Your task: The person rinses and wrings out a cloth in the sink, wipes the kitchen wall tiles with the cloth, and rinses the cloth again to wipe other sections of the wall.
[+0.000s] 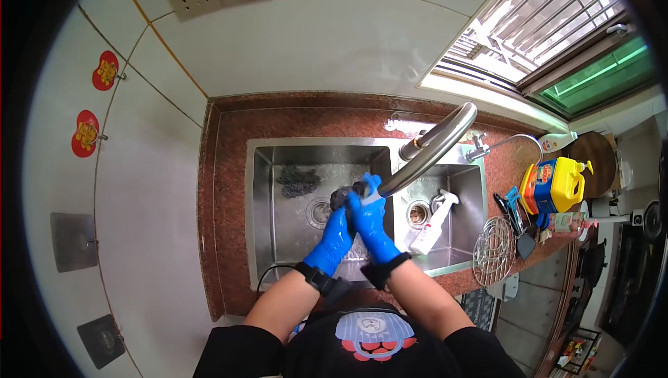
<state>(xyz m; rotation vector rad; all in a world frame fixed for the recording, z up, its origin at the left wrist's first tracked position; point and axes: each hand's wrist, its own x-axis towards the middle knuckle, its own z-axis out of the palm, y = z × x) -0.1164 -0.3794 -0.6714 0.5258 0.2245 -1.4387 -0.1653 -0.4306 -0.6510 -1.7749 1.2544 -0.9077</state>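
Note:
My left hand [334,237], in a blue rubber glove, is closed on a dark, wet, wadded cloth [339,198] over the left basin [268,239]. Pressed up beside it, my right hand [369,216], gloved alike, has its fingers curled around the cloth's right side, right at the end of the faucet spout [435,145]. The fingers and the spout partly hide what is between the hands. A second dark, crumpled piece with a mesh-like look [298,180] lies on the basin floor, left of the drain [319,212].
In the right basin a white spray bottle [431,228] leans beside the drain strainer [417,214]. On the counter to the right are a wire rack [495,249], dark-handled utensils [515,212], a yellow-and-blue jug [557,185] and a pink bottle [567,222]. Tiled walls enclose the left and back.

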